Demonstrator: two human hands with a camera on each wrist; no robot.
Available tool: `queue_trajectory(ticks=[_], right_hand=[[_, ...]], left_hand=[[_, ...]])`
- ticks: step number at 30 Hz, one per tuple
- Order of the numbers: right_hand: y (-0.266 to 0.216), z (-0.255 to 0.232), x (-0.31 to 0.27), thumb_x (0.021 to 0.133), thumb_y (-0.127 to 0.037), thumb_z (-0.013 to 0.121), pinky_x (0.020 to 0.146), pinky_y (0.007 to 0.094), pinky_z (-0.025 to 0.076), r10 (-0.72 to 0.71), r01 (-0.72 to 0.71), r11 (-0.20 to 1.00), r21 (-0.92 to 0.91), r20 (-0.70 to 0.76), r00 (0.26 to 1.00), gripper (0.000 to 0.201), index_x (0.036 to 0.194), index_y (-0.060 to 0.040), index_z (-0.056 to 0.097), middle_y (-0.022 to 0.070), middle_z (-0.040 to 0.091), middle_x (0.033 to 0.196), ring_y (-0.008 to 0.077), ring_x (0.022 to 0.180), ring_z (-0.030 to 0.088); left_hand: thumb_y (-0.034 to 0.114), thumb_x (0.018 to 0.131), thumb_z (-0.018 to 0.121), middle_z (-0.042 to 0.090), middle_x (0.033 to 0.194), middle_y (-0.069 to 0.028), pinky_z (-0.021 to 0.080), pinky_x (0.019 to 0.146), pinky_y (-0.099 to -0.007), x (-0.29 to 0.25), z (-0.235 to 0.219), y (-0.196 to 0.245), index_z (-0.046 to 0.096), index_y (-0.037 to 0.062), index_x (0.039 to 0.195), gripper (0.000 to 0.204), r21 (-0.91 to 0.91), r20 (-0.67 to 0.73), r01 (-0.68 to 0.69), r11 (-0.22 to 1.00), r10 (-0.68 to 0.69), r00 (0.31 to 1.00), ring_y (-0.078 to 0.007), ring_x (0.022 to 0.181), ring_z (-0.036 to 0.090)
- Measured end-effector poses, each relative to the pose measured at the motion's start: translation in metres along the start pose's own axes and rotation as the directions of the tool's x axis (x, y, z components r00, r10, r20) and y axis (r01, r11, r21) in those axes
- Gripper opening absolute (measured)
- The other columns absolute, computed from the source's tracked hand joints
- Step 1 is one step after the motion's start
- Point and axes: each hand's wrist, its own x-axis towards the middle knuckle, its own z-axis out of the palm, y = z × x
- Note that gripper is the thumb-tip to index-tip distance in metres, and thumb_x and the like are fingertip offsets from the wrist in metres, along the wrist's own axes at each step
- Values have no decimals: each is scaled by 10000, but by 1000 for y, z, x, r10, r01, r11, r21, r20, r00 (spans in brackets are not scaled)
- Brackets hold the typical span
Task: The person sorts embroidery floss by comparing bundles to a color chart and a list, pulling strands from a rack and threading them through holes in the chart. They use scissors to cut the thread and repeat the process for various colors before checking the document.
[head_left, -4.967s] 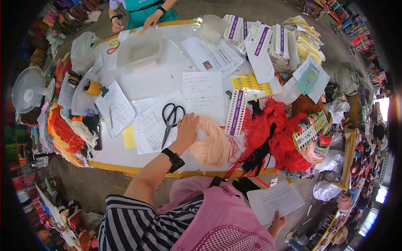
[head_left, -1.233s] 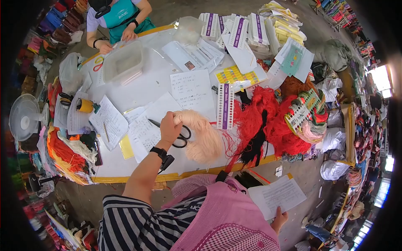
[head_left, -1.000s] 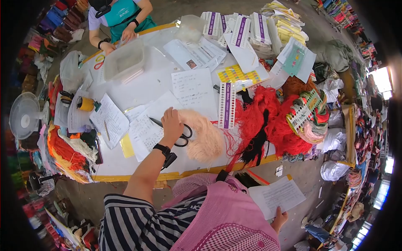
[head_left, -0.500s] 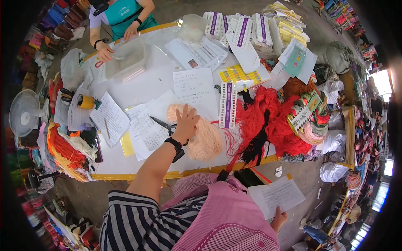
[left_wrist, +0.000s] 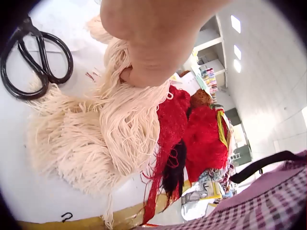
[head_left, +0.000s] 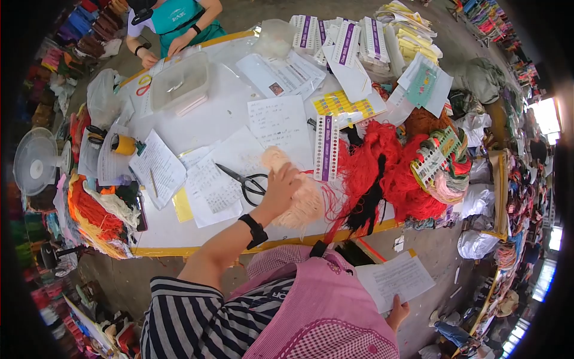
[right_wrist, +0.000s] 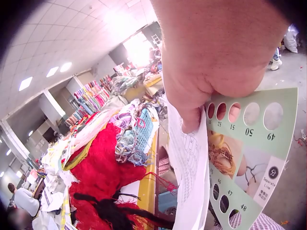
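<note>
The left hand (head_left: 281,190) grips the upper part of a cream yarn bundle (head_left: 304,206) at the table's near edge. In the left wrist view, the hand (left_wrist: 148,43) has its thumb tucked into the cream strands (left_wrist: 129,129). Black-handled scissors (head_left: 244,180) lie on papers just left of the yarn, apart from the hand. Low at the right of the head view, the right hand (head_left: 397,312) holds printed sheets (head_left: 397,281). The right wrist view shows that hand (right_wrist: 216,52) pinching the white paper (right_wrist: 189,163) together with a green card with numbered holes (right_wrist: 280,139).
Red yarn (head_left: 373,161) with black strands lies right of a purple-striped hole card (head_left: 326,146). A clear plastic box (head_left: 179,84) stands at the back left, near a person in a teal apron (head_left: 176,23). A clipboard (head_left: 156,167) and a fan (head_left: 36,161) are left.
The left hand has moved right, off the scissors, and the top of the cream yarn has shifted right with it. The scissors' handles are uncovered. The right hand still holds its papers.
</note>
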Motion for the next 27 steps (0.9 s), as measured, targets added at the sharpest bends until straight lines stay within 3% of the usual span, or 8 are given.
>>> queue_trajectory(ticks=[3, 6, 14, 21, 23, 24, 26, 27], right_hand=[[-4, 2, 0, 858, 13, 627, 722, 275, 492, 3, -3, 998, -56, -1, 1000, 188, 1022, 107, 627, 105, 673, 972, 158, 809, 617], [-2, 0, 3, 861, 10, 628, 725, 275, 493, 5, -6, 997, -76, -8, 1000, 180, 1016, 102, 628, 103, 672, 969, 159, 804, 617], [-7, -1, 0, 864, 3, 635, 735, 279, 498, -4, 5, 1000, -29, 20, 1000, 179, 1013, 101, 627, 108, 674, 966, 166, 809, 624], [1, -5, 1, 860, 10, 635, 737, 283, 500, -2, 2, 1000, -19, 0, 1000, 195, 1028, 110, 625, 114, 675, 971, 172, 810, 626], [2, -8, 0, 859, 13, 634, 739, 283, 499, 6, -6, 1000, -6, -1, 1000, 198, 1031, 111, 624, 115, 675, 973, 172, 812, 625], [3, -9, 1, 858, 14, 633, 741, 283, 499, 15, -15, 1000, -24, -4, 1000, 199, 1032, 110, 624, 116, 674, 976, 172, 816, 624], [4, -10, 2, 857, 16, 632, 743, 283, 498, 23, -23, 999, -41, -4, 1000, 199, 1033, 109, 624, 116, 673, 979, 172, 820, 623], [6, -9, 2, 855, 17, 632, 739, 283, 498, 12, -12, 1000, -29, -8, 1000, 198, 1031, 109, 625, 116, 674, 976, 173, 815, 623]], left_hand=[[61, 644, 698, 463, 1282, -77, 320, 969, -651, -6, 1, 14, 570, 96, 966, 348, -6, 29, -107, 994, 108, 994, -330, 1335, 334], [75, 627, 717, 466, 1280, -72, 319, 968, -641, -8, 3, 22, 564, 108, 980, 386, -11, 8, -78, 997, 78, 997, -320, 1334, 339], [91, 574, 733, 494, 1234, -55, 317, 786, -461, 9, 6, 35, 556, 140, 985, 450, 8, -182, 118, 993, -114, 977, -277, 1219, 414], [102, 597, 718, 481, 1278, -79, 329, 797, -476, 26, 3, 45, 554, 136, 1057, 490, -10, -181, 203, 979, -201, 963, -302, 1230, 404], [119, 652, 709, 443, 1369, -134, 363, 874, -527, 32, 10, 41, 524, 121, 1200, 578, -150, -137, 389, 909, -409, 902, -348, 1265, 390], [119, 652, 709, 443, 1369, -134, 363, 874, -527, 30, 23, 33, 524, 121, 1200, 578, -150, -137, 389, 909, -409, 902, -348, 1265, 390], [128, 693, 698, 380, 1436, -199, 405, 954, -532, 23, 51, 9, 482, 94, 1289, 634, -452, -148, 283, 846, -384, 911, -401, 1264, 396], [128, 693, 698, 380, 1436, -199, 405, 954, -532, 21, 48, 5, 482, 94, 1289, 634, -451, -150, 282, 847, -383, 911, -401, 1264, 396]])
